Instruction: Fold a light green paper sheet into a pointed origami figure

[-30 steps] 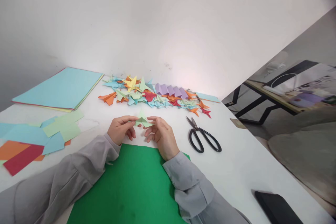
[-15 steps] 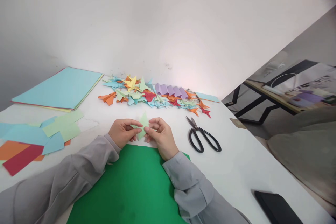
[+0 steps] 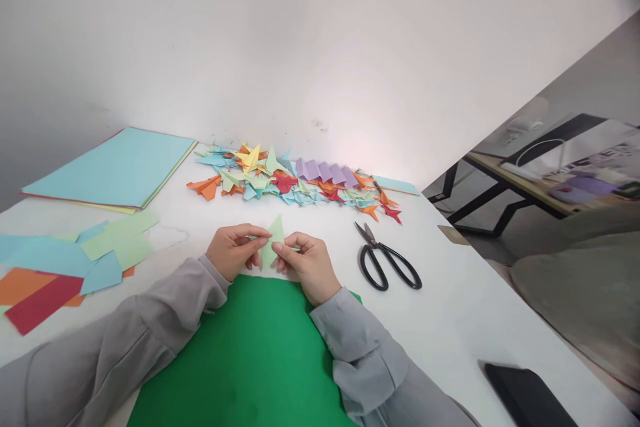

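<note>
A small folded piece of light green paper (image 3: 273, 252) is held up between my two hands, its pointed tip upward. My left hand (image 3: 237, 252) pinches its left side between thumb and fingers. From the right, my right hand (image 3: 309, 264) grips it with the thumb in front, the other fingers curled behind. Part of the paper is hidden by my fingers. Below lies a green sheet (image 3: 250, 347) on the white table, under my forearms. Behind my hands, a row of colourful folded paper figures (image 3: 285, 183) runs along the wall.
Black-handled scissors (image 3: 387, 260) lie partly spread to the right. Loose coloured paper pieces (image 3: 50, 300) are at the left, with a stack of large sheets (image 3: 110, 167) behind them. A black flat object (image 3: 527, 393) rests near the table's right edge.
The right hand has lowered slightly and the green paper has tilted, its tip leaning a little to the right. Both hands still grip it.
</note>
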A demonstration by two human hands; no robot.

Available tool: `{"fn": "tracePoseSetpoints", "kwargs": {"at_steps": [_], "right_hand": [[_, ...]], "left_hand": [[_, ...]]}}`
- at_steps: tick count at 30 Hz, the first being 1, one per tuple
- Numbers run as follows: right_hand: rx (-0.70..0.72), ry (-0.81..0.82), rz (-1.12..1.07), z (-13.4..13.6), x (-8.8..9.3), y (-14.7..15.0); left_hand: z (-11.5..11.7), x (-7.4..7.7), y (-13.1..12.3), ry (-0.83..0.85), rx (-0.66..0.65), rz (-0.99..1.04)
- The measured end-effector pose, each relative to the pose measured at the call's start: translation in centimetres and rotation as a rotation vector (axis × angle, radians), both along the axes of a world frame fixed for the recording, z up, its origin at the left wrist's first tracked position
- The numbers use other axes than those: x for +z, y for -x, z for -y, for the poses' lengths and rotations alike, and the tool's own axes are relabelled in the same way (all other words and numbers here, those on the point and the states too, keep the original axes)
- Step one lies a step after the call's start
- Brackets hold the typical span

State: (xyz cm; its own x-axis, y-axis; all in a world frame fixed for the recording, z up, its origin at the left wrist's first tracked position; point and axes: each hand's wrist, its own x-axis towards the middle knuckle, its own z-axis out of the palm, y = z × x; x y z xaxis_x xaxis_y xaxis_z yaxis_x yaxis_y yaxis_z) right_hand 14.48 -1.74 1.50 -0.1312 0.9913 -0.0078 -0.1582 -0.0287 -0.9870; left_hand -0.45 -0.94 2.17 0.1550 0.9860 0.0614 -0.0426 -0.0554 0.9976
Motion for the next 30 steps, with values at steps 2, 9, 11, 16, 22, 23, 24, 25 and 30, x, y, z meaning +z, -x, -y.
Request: {"fn": "tracePoseSetpoints", "kwargs": {"at_steps": [2, 9, 11, 16, 22, 23, 24, 25, 30], "right_hand": [[0.0, 0.003, -0.006, 0.0, 0.0, 0.0], [0.006, 0.008, -0.04, 0.0, 0.0, -0.1], [0.014, 0.004, -0.042, 0.0, 0.1, -0.2], [0.008, 0.024, -0.082, -0.1, 0.1, -0.3], [-0.027, 0.002, -0.059, -0.2, 0.0, -0.2], [-0.035, 0.0, -0.053, -0.2, 0.0, -0.2], [-0.042, 0.001, -0.052, -0.2, 0.0, -0.2], [-0.048, 0.003, -0.054, -0.2, 0.0, -0.2], [-0.031, -0.021, -0.034, -0.1, 0.1, -0.2]], "left_hand": [[-0.2, 0.0, 0.1, 0.011, 0.013, 0.023], [-0.5, 0.4, 0.1, 0.089, 0.073, 0.117], [-0.5, 0.6, 0.2, 0.128, 0.082, 0.137], [-0.6, 0.8, 0.3, 0.214, 0.051, 0.146], [-0.6, 1.0, 0.2, 0.283, 0.096, 0.221], [-0.6, 1.1, 0.2, 0.285, 0.108, 0.238], [-0.5, 1.2, 0.1, 0.283, 0.119, 0.255], [-0.5, 1.2, 0.1, 0.279, 0.124, 0.267], [-0.1, 1.2, -0.1, 0.166, 0.037, 0.117]]}}
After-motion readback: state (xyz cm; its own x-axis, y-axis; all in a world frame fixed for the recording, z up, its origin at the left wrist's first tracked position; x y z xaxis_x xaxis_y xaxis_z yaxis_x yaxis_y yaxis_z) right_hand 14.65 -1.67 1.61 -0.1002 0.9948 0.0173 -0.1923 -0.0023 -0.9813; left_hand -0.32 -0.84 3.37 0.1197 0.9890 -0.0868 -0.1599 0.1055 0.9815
